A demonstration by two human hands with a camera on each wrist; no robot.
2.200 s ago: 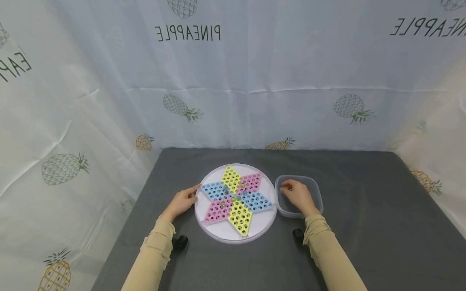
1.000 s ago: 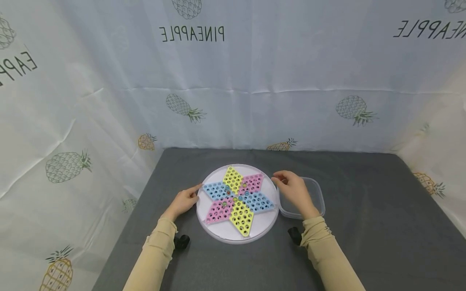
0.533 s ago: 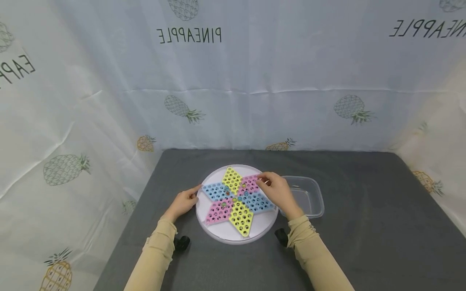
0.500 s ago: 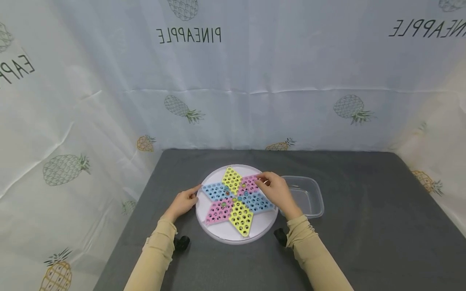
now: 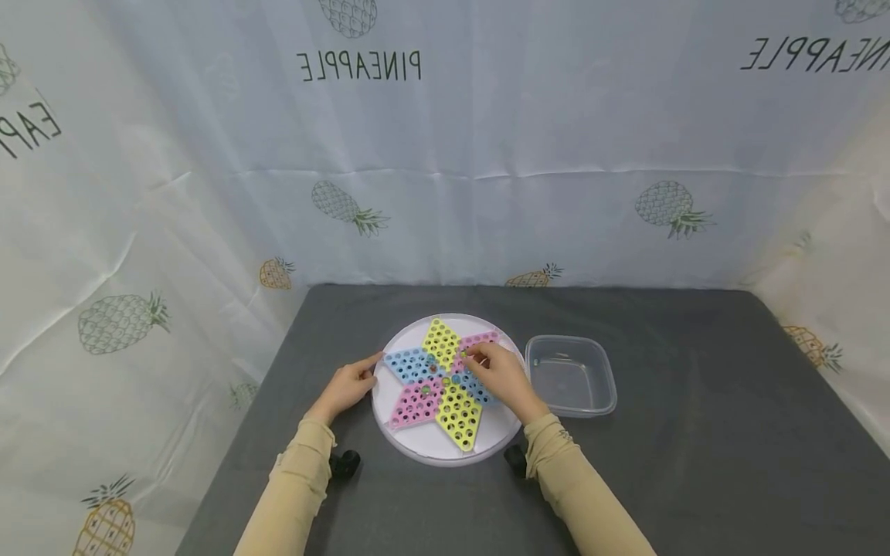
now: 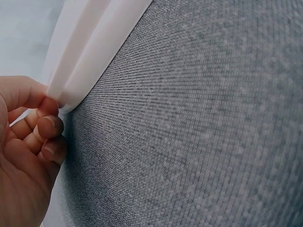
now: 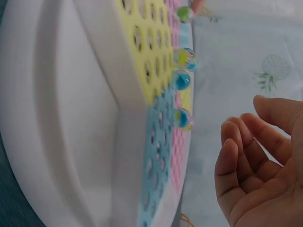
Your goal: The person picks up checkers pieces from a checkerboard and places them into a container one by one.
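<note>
On the table lies a round white Chinese checkers board (image 5: 502, 423), its star made of yellow, pink and blue hole-filled points. My left hand (image 5: 348, 390) holds the board's left rim; the left wrist view shows thumb and fingertips at the rim (image 6: 71, 61). Above the board's right half hovers my right hand (image 5: 502, 378), fingers curled and fingertips over the pink and blue points. No marble shows plainly between its fingers in the right wrist view. Several glass marbles sit near the centre, including a green one (image 5: 426, 390) and a blue-yellow one (image 7: 183, 118).
Right of the board stands a clear plastic container (image 5: 605, 408). Dark grey cloth (image 5: 695, 432) covers the table. A pineapple-print curtain (image 5: 445, 224) hangs behind and at both sides. Black wrist devices (image 5: 344, 465) sit under both forearms.
My right hand has moved left from inside the clear container, across the pink point, to near the star's centre. My left hand has stayed on the rim.
</note>
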